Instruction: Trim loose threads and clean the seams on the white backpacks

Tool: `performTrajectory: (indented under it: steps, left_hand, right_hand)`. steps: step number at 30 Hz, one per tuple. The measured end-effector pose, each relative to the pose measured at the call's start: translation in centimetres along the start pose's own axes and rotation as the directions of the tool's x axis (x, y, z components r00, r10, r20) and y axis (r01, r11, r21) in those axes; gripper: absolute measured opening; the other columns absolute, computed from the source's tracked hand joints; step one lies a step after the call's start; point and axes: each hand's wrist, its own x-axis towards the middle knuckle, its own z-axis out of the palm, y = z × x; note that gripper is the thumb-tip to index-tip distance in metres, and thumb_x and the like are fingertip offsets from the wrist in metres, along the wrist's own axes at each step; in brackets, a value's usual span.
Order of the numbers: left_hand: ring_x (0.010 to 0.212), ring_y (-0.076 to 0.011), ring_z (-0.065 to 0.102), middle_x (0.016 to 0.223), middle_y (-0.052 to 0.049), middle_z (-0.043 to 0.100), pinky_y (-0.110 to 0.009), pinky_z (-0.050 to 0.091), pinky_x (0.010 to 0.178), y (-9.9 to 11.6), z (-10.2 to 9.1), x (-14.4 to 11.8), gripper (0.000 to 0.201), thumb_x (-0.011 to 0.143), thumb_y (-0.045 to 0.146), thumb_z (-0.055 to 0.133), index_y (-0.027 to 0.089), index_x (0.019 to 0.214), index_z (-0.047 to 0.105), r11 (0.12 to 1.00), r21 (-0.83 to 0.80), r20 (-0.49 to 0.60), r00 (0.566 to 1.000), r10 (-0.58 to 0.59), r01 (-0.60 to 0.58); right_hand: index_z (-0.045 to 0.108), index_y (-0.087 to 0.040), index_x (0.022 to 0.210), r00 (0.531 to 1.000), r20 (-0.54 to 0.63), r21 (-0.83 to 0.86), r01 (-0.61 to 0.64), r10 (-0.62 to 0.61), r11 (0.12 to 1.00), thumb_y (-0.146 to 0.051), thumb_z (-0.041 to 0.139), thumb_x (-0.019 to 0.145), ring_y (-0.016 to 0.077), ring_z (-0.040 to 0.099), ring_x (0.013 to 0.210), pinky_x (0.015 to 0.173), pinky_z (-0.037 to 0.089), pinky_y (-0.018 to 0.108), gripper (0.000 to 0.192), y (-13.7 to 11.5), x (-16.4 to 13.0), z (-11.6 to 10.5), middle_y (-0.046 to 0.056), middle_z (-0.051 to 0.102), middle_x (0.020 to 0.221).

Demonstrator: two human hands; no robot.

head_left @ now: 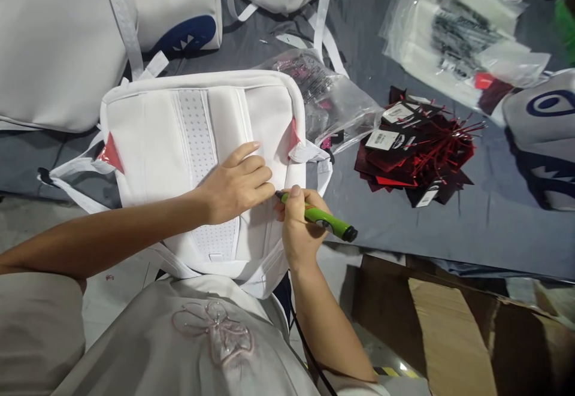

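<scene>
A white backpack (157, 144) lies in front of me at the table's near edge, with red triangular patches at its sides and white straps. My left hand (240, 186) rests on its middle, fingers lying over the white panel beside the dotted strip (197, 132). My right hand (300, 222) is closed around a green marker pen (326, 219) with a black end. The pen's tip points left, close to my left fingertips and the bag's surface. Whether the tip touches the fabric I cannot tell.
A pile of black and red hang tags (413, 150) lies on the grey table (381, 228) to the right. Clear plastic bags (332, 96) lie behind the backpack. More white bags (179, 12) stand around. A cardboard box (449, 324) is on the floor at right.
</scene>
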Motion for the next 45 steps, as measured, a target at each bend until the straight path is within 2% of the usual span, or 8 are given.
performTrajectory:
  steps: [4,13,21,24,30,37,41,45]
  left_hand:
    - [0.090,-0.0168,0.059,0.081,0.003,0.063,-0.043,0.041,0.115,0.1,0.2,-0.1,0.020,0.095,0.017,0.052,0.026,0.081,0.063,1.000,0.019,-0.007,1.000,-0.004,0.004]
    - [0.091,-0.0154,0.059,0.081,0.004,0.062,-0.042,0.037,0.117,0.2,0.4,-0.2,0.022,0.097,0.018,0.049,0.025,0.082,0.063,1.000,0.021,0.016,1.000,-0.023,0.022]
    - [0.093,-0.0174,0.059,0.084,0.002,0.064,-0.043,0.038,0.116,0.1,0.2,-0.1,0.024,0.097,0.016,0.047,0.027,0.085,0.066,0.993,-0.096,0.087,0.995,-0.056,0.065]
    - [0.094,-0.0187,0.059,0.085,0.001,0.065,-0.045,0.039,0.115,0.1,0.1,0.0,0.026,0.097,0.016,0.046,0.028,0.086,0.067,0.985,-0.141,0.148,0.986,-0.078,0.100]
    - [0.095,-0.0187,0.059,0.085,0.001,0.065,-0.046,0.039,0.116,0.0,0.0,0.1,0.024,0.095,0.016,0.049,0.028,0.084,0.066,0.965,-0.221,0.171,0.980,-0.107,0.144]
    - [0.093,-0.0185,0.058,0.085,0.000,0.064,-0.045,0.039,0.116,-0.2,-0.2,0.1,0.024,0.098,0.020,0.048,0.026,0.084,0.066,0.974,-0.192,0.178,0.980,-0.089,0.123]
    - [0.092,-0.0186,0.058,0.084,0.000,0.064,-0.045,0.039,0.115,-0.3,-0.2,0.3,0.024,0.099,0.024,0.048,0.026,0.083,0.066,0.977,-0.180,0.185,0.980,-0.078,0.112]
    - [0.092,-0.0195,0.058,0.085,0.000,0.064,-0.045,0.038,0.113,-0.1,-0.1,0.1,0.020,0.098,0.023,0.051,0.026,0.085,0.067,0.984,-0.156,0.156,0.986,-0.064,0.089]
  right_hand:
    - [0.059,-0.021,0.068,0.999,0.044,-0.016,0.027,-0.026,0.999,-0.050,0.057,0.093,0.0135,0.052,0.051,0.053,0.042,0.029,0.038,-0.6,0.3,0.2,-0.003,0.059,0.056]
    - [0.056,-0.022,0.066,1.000,0.020,-0.022,0.022,-0.022,1.000,-0.047,0.054,0.093,0.0128,0.051,0.048,0.050,0.041,0.029,0.038,-0.9,0.5,0.4,-0.003,0.058,0.054]
    - [0.058,-0.022,0.068,1.000,0.005,0.006,-0.007,0.007,1.000,-0.052,0.055,0.093,0.0137,0.053,0.047,0.049,0.042,0.030,0.038,-0.6,0.6,0.3,-0.003,0.060,0.056]
    - [0.058,-0.022,0.067,0.998,0.057,-0.013,-0.005,0.006,1.000,-0.053,0.056,0.092,0.0136,0.052,0.046,0.048,0.042,0.030,0.040,-0.6,0.7,0.3,-0.003,0.059,0.054]
    - [0.060,-0.021,0.069,0.998,0.048,0.047,-0.039,0.036,0.998,-0.050,0.060,0.090,0.0131,0.052,0.046,0.047,0.041,0.029,0.036,-0.7,0.7,0.3,-0.003,0.061,0.056]
    - [0.060,-0.020,0.067,0.997,0.050,0.060,-0.065,0.062,0.996,-0.049,0.060,0.090,0.0124,0.052,0.044,0.047,0.042,0.027,0.037,-0.2,0.7,0.1,-0.003,0.060,0.054]
    - [0.062,-0.019,0.074,0.993,-0.001,0.106,-0.120,0.121,0.987,-0.055,0.060,0.089,0.0123,0.053,0.043,0.046,0.043,0.027,0.039,0.2,0.7,-0.1,-0.002,0.064,0.058]
    - [0.063,-0.019,0.072,0.993,0.075,0.111,-0.102,0.094,0.989,-0.056,0.061,0.088,0.0133,0.056,0.048,0.051,0.046,0.029,0.040,0.2,0.7,0.0,-0.001,0.066,0.061]
